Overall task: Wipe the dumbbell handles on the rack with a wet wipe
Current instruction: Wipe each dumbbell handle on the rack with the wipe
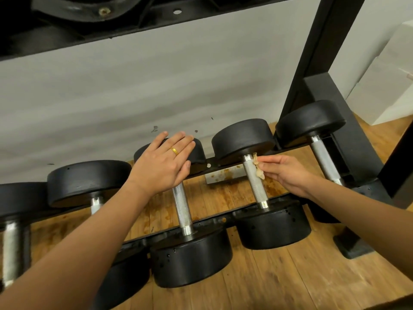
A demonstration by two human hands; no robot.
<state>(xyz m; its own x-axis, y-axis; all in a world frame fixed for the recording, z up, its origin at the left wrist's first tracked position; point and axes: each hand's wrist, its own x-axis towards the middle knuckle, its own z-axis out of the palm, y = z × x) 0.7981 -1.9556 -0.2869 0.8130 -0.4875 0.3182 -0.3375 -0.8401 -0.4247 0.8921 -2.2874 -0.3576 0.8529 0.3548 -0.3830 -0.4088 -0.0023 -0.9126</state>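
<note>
Several black dumbbells with knurled steel handles lie across the low black rack rail (225, 218). My right hand (288, 173) pinches a crumpled, browned wet wipe (259, 170) against the upper right side of one handle (253, 182). My left hand (165, 162) lies flat with straight fingers on the far head (199, 153) of the neighbouring dumbbell; its handle (182, 209) shows below the palm. A gold ring sits on one finger of that hand.
More dumbbells lie at the far right (324, 157) and at the left (93, 184). A black rack upright (321, 54) rises at the right, with an upper shelf (134, 30) overhead. Behind is a grey wall; below is a stained wooden floor (268, 283).
</note>
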